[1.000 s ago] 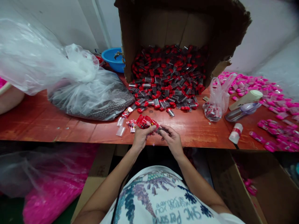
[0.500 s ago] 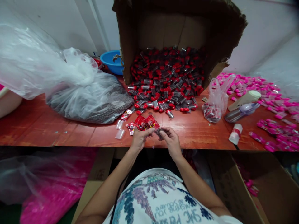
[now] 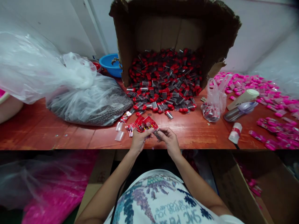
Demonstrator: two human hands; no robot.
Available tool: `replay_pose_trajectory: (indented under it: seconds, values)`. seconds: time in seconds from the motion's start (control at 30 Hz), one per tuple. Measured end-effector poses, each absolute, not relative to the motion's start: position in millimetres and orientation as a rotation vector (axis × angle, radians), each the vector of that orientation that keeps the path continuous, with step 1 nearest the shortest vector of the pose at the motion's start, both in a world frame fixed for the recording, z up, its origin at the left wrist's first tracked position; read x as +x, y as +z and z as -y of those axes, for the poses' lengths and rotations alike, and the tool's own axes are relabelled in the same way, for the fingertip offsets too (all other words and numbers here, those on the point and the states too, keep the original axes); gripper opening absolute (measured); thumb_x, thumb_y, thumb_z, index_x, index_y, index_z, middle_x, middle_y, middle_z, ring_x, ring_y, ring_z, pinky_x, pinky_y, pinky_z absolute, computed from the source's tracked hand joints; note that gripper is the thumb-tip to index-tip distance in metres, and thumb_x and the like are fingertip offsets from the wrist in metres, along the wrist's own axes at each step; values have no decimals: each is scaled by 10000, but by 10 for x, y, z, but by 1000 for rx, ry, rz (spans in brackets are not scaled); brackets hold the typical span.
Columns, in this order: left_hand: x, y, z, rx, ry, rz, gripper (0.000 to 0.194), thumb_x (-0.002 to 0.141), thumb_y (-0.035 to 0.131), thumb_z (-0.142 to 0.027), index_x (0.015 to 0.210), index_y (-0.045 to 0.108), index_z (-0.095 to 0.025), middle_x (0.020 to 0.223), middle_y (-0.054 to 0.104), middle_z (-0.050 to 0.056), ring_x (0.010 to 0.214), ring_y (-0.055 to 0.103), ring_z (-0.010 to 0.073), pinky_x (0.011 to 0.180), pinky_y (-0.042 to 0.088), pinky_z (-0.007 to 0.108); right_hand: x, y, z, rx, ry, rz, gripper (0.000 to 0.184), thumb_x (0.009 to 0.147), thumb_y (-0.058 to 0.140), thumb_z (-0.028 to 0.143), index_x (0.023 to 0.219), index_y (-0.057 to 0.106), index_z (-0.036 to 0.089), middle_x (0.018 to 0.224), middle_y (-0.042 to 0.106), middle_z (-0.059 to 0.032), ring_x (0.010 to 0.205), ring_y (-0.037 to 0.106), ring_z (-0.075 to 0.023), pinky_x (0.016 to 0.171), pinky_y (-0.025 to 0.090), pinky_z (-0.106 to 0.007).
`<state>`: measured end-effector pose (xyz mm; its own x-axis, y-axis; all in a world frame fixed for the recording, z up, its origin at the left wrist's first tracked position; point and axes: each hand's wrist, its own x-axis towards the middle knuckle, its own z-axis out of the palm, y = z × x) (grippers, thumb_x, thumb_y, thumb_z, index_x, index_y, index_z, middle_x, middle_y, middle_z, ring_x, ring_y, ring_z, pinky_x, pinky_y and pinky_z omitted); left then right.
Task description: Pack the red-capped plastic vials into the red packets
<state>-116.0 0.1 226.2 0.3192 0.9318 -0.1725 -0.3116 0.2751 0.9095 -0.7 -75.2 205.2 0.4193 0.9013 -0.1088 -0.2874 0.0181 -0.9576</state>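
At the table's (image 3: 79, 137) near edge, my left fingers (image 3: 148, 132) pinch fanned red packets (image 3: 149, 122), right fingers (image 3: 165, 131) closed on a dark piece (image 3: 155, 133) alongside; looks mid-handling, next move needs steady grip.

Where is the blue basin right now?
Head view, left of centre: the blue basin stands behind the knotted plastic bag, just left of the cardboard box.

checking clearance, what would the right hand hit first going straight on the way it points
The right hand would probably meet the red packets in the left hand first; they look very close or touching, though depth is unclear.
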Motion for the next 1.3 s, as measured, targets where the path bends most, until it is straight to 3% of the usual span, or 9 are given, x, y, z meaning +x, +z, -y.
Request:
replay_pose_trajectory:
  seconds: [0.17, 0.4, 0.53, 0.63, 0.83, 1.07, 1.3]
  values:
    - [-1126, 2243, 46, 1004, 1065, -918, 308, 559, 813, -255, 762, 618, -129, 658, 636, 2, 519, 559, 106, 421, 431, 196, -114, 2017, 787, -1304, 793, 752, 228, 797, 640, 330, 981, 606, 200, 888, 665, -23, 798, 619, -151, 705, 518, -286]
    - [-1128, 2206, 62, 959, 970, -886, 303, 568, 810, -245, 776, 623, -127, 681, 642, 4, 535, 567, 110, 457, 456, 210, -39, 2051, 746, -1207, 1003, 644, 258, 777, 649, 350, 981, 614, 197, 855, 652, -22, 758, 613, -150, 646, 534, -274]
    - [-1178, 2214, 31, 892, 969, -894, 274, 584, 799, -256, 759, 634, -125, 686, 646, 10, 504, 557, 102, 448, 453, 214, 61, 2021, 758, -1157, 1097, 760, 434, 734, 686, 293, 1154, 586, 249, 1001, 602, -20, 825, 589, -139, 757, 545, -305]
    - [-1187, 2211, 32, 907, 947, -900, 278, 570, 804, -261, 756, 647, -127, 691, 659, 18, 513, 570, 113, 440, 451, 213, 102, 1966, 763, -1163, 1089, 843, 526, 731, 682, 290, 1239, 546, 301, 1031, 545, -14, 838, 568, -136, 734, 552, -295]
    - [-1147, 2179, 100, 929, 783, -879, 255, 575, 799, -268, 740, 672, -122, 642, 654, 28, 493, 567, 123, 425, 456, 215, 150, 1882, 762, -1239, 1019, 937, 402, 725, 697, 278, 1123, 646, 314, 1082, 471, -15, 869, 569, -131, 755, 534, -269]
    - [-1126, 2072, 124, 864, 687, -852, 282, 550, 819, -247, 760, 684, -115, 697, 667, 44, 544, 593, 133, 430, 472, 214, 146, 1891, 827, -1302, 981, 848, 306, 697, 719, 300, 996, 691, 244, 884, 572, -1, 724, 593, -132, 676, 526, -276]
    - [-1173, 1951, 34, 579, 709, -915, 319, 656, 729, -307, 913, 677, -125, 852, 702, 106, 706, 684, 224, 454, 535, 265, 775, 1595, 1034, -1568, 757, 652, 437, 684, 704, 386, 1059, 642, 171, 820, 654, -40, 753, 618, -195, 743, 509, -378]
